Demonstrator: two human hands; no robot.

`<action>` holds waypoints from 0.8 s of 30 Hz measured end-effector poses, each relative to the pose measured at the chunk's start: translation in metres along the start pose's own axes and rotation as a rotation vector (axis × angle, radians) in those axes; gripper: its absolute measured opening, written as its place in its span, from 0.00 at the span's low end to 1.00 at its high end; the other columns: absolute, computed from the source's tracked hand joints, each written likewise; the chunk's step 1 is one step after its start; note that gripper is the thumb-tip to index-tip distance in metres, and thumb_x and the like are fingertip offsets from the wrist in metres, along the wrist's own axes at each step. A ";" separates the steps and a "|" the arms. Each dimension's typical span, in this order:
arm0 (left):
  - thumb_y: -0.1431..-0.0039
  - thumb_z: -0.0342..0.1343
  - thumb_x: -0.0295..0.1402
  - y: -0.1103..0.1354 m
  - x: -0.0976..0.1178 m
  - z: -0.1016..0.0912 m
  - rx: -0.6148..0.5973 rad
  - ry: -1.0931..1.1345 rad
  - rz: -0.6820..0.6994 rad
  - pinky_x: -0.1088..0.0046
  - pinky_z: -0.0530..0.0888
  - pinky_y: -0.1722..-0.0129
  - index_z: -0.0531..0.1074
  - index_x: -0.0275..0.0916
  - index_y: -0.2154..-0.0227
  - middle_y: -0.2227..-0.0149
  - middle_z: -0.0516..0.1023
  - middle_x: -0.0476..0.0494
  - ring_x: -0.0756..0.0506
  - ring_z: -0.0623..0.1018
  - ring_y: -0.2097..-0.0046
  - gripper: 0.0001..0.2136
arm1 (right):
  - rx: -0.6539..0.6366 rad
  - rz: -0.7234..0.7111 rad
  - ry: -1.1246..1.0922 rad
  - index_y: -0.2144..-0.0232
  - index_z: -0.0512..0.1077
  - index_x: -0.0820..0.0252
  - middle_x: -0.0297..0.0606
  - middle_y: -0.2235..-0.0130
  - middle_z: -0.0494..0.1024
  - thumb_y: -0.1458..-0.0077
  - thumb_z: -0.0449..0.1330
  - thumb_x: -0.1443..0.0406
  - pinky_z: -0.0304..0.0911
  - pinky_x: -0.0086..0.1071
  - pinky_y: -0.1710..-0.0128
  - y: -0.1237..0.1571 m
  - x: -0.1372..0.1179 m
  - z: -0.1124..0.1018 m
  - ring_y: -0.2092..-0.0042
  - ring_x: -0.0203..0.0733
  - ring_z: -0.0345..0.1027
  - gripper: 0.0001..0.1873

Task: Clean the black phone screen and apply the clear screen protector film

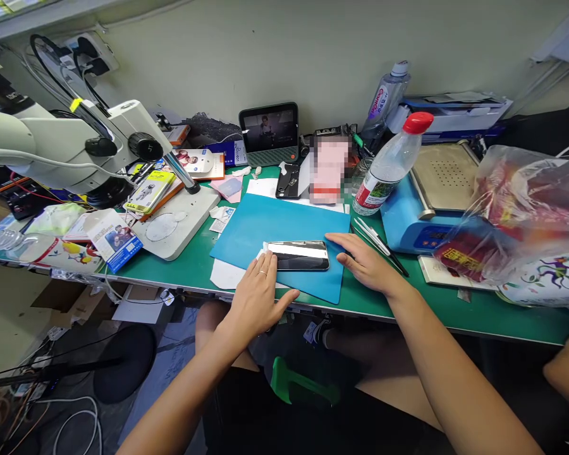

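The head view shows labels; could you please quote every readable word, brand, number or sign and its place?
"Ganten", apparently: clear white-capped plastic bottle.
Too small or blurred elsewhere: clear red-capped plastic bottle, blue-and-white cardboard box, yellow rectangular packet, black device.

Apparently an electronics repair workshop, where a microscope (116,148) stood toward the left end of a table (360,297), a phone (303,260) lay near the front edge, slim tools (375,237) lay nearby

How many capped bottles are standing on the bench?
2, both beyond the right hand: the red-capped bottle stands beside the blue machine; the pale-capped bottle is farther back, near the wall. More may be hidden behind the plastic bag.
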State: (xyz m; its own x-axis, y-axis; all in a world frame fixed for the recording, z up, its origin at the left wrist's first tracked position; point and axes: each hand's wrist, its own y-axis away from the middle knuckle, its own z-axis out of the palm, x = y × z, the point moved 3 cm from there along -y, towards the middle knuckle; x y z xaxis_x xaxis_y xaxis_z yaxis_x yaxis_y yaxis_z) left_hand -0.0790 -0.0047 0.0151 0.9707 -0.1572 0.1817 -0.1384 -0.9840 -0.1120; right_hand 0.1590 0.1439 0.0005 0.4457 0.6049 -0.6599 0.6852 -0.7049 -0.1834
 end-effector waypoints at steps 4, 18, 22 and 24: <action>0.32 0.50 0.59 -0.002 -0.002 -0.004 -0.011 0.032 0.027 0.46 0.64 0.29 0.54 0.22 0.30 0.29 0.61 0.17 0.27 0.62 0.27 0.45 | 0.000 0.001 -0.004 0.35 0.71 0.61 0.54 0.36 0.75 0.36 0.42 0.35 0.62 0.59 0.32 -0.001 0.000 0.000 0.34 0.61 0.67 0.47; 0.35 0.45 0.67 -0.041 -0.003 -0.009 -0.139 0.231 0.190 0.49 0.59 0.27 0.53 0.23 0.28 0.27 0.56 0.20 0.29 0.57 0.25 0.50 | 0.030 0.017 -0.032 0.37 0.73 0.58 0.52 0.36 0.75 0.36 0.41 0.35 0.60 0.60 0.32 -0.001 0.000 -0.001 0.34 0.61 0.67 0.45; 0.34 0.44 0.66 -0.046 0.011 -0.007 -0.160 0.268 0.256 0.53 0.60 0.27 0.53 0.28 0.28 0.26 0.57 0.26 0.33 0.58 0.25 0.48 | 0.044 0.023 -0.047 0.38 0.74 0.57 0.52 0.37 0.76 0.35 0.40 0.34 0.61 0.60 0.32 -0.002 0.000 -0.002 0.34 0.61 0.68 0.45; 0.34 0.45 0.66 -0.046 0.019 -0.004 -0.159 0.276 0.278 0.55 0.60 0.27 0.54 0.30 0.28 0.26 0.58 0.27 0.34 0.59 0.25 0.47 | 0.048 0.022 -0.054 0.38 0.74 0.58 0.52 0.37 0.77 0.36 0.40 0.34 0.61 0.60 0.32 -0.002 0.001 -0.002 0.34 0.61 0.68 0.46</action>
State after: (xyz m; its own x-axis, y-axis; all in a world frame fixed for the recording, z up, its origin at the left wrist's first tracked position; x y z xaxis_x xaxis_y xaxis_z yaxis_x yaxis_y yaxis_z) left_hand -0.0548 0.0373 0.0281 0.8059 -0.4139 0.4233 -0.4374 -0.8981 -0.0456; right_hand 0.1591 0.1466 0.0022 0.4278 0.5690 -0.7023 0.6462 -0.7358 -0.2025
